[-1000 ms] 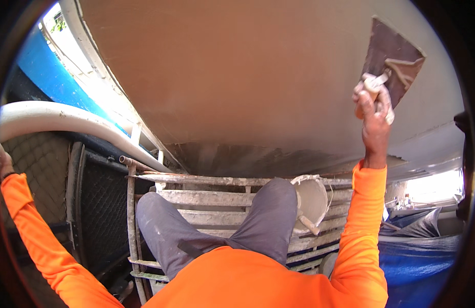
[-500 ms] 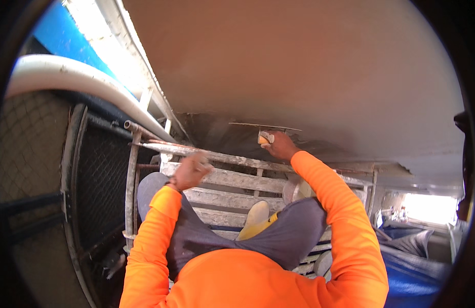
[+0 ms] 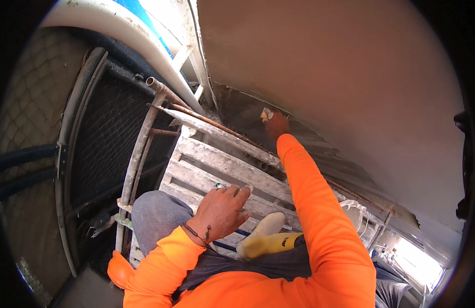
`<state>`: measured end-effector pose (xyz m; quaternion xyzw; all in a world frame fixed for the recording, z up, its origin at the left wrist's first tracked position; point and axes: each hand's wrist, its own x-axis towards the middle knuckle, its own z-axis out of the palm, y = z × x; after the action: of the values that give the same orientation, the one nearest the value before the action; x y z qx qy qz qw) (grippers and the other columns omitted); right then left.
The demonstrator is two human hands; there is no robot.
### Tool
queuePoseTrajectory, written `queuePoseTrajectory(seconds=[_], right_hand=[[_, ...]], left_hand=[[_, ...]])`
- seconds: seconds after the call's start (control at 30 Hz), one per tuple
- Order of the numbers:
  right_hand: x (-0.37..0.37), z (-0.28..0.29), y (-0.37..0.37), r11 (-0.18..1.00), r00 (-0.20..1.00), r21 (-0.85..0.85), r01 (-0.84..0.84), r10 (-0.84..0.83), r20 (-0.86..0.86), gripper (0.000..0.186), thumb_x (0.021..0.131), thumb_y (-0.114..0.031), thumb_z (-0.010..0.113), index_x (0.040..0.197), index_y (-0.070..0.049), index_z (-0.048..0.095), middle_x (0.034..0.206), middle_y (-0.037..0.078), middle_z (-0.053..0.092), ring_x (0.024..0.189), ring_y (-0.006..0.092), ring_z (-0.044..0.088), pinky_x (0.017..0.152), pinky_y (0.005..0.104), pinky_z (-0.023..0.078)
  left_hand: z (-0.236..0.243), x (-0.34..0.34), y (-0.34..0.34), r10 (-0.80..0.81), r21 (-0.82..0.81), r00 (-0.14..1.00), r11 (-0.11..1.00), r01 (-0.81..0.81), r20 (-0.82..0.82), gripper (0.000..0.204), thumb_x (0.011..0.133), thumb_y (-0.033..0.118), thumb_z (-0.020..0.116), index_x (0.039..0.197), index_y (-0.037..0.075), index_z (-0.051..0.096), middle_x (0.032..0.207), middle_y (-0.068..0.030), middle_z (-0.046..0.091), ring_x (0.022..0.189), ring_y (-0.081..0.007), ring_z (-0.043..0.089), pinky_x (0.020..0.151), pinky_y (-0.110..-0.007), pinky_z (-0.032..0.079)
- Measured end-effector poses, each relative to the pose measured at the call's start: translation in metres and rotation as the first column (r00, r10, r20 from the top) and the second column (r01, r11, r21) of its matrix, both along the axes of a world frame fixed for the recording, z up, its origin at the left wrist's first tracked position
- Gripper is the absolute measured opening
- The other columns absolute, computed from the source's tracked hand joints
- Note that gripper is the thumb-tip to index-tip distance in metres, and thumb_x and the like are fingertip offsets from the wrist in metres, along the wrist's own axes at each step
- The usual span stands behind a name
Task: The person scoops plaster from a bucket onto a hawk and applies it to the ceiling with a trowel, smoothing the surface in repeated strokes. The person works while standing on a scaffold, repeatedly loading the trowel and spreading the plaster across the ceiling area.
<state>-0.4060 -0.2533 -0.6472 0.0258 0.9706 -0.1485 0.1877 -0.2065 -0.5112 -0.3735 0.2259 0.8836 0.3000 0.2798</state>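
The right hand point(image 3: 276, 126) is closed on the trowel point(image 3: 265, 115), positioned low on the wall point(image 3: 340, 82). The left hand point(image 3: 219, 211), fingers loosely parted, is over the slats point(image 3: 232, 161) beside the knee point(image 3: 158, 213); contact cannot be determined.

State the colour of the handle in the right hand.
The handle is orange-yellow with whitish patches, showing in the head view.

Building site. Wall point(image 3: 340, 66) at the grip of the right hand point(image 3: 278, 126): smooth above, dark and patchy below. Trowel point(image 3: 266, 114) in the grip. Between grip and body: scaffold planks point(image 3: 232, 167), caked pale, plus rusty rail point(image 3: 171, 95). Bucket point(image 3: 353, 210) right of the grip, mesh panel point(image 3: 112, 123) well left. Bright opening point(image 3: 417, 262) far right.
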Motion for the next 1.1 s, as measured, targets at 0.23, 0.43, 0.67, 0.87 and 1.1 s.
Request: queuePoseTrajectory(seconds=[0.23, 0.43, 0.67, 0.87, 1.1], right_hand=[[-0.014, 0.011, -0.005, 1.000, 0.999, -0.013, -0.023, 0.023, -0.028, 0.035, 0.090, -0.031, 0.076, 0.116, -0.008, 0.073, 0.107, 0.022, 0.074, 0.102, 0.0427, 0.070, 0.089, 0.0527, 0.055], [-0.007, 0.086, 0.011, 0.963, 0.981, -0.257, -0.079, 0.029, -0.193, 0.039, 0.090, -0.030, 0.077, 0.120, -0.006, 0.072, 0.104, 0.024, 0.073, 0.098, 0.0455, 0.069, 0.084, 0.0492, 0.056], [0.014, 0.210, 0.050, 0.941, 0.935, -0.308, -0.141, 0.024, -0.355, 0.036, 0.091, -0.030, 0.078, 0.115, -0.003, 0.073, 0.100, 0.022, 0.075, 0.092, 0.0428, 0.070, 0.081, 0.0447, 0.055], [0.059, 0.298, 0.099, 0.866, 0.889, -0.492, -0.093, -0.150, -0.433, 0.038, 0.091, -0.026, 0.079, 0.118, 0.000, 0.071, 0.104, 0.015, 0.076, 0.092, 0.0227, 0.071, 0.086, 0.0347, 0.055], [0.118, 0.370, 0.171, 0.852, 0.774, -0.519, 0.073, -0.376, -0.510, 0.037, 0.095, -0.019, 0.076, 0.125, 0.002, 0.069, 0.119, 0.011, 0.075, 0.109, 0.0183, 0.068, 0.100, 0.0329, 0.052]], left_hand=[[-0.010, -0.006, -0.001, 0.025, -0.005, 1.000, 1.000, -0.025, 0.017, 0.059, 0.092, 0.032, 0.074, 0.137, 0.000, 0.055, 0.114, -0.0219, 0.066, 0.099, -0.0404, 0.068, 0.087, -0.048, 0.054], [-0.028, -0.017, 0.003, -0.022, -0.001, 0.999, 1.000, 0.022, 0.032, 0.058, 0.093, 0.033, 0.072, 0.137, 0.001, 0.055, 0.110, -0.0225, 0.067, 0.100, -0.0419, 0.067, 0.087, -0.049, 0.054], [-0.052, -0.037, 0.013, -0.035, 0.067, 0.999, 0.997, 0.032, 0.035, 0.046, 0.091, 0.035, 0.072, 0.122, 0.005, 0.056, 0.106, -0.0238, 0.067, 0.102, -0.0451, 0.066, 0.088, -0.053, 0.053], [-0.074, -0.048, 0.018, -0.061, -0.006, 0.995, 0.998, 0.062, 0.080, 0.058, 0.091, 0.038, 0.073, 0.132, 0.000, 0.056, 0.113, -0.0259, 0.069, 0.108, -0.0444, 0.066, 0.091, -0.051, 0.054], [-0.100, -0.053, 0.019, -0.116, -0.005, 0.986, 0.993, 0.118, 0.120, 0.062, 0.091, 0.036, 0.072, 0.139, 0.002, 0.054, 0.114, -0.0272, 0.070, 0.111, -0.0438, 0.066, 0.095, -0.051, 0.053]])
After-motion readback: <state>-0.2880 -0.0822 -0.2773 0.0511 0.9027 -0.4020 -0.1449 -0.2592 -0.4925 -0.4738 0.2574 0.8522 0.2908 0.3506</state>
